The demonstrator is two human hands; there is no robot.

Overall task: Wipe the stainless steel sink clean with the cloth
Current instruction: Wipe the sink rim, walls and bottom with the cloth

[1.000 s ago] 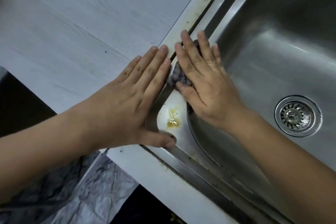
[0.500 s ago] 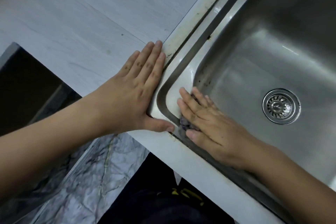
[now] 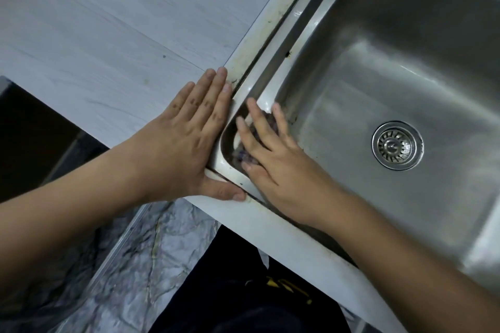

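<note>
From the head view, the left hand (image 3: 186,143) lies flat with fingers straight on the pale bench (image 3: 94,35), thumb at the sink (image 3: 405,76) rim. The right hand (image 3: 273,162), fingers spread, presses the dark cloth (image 3: 266,119) into the sink's near-left corner, well apart from the drain (image 3: 397,145).

Pale grey wood-grain countertop (image 3: 108,35) (white front edge); grey marbled floor (image 3: 140,265) below; dark cabinet opening (image 3: 29,138) left.
</note>
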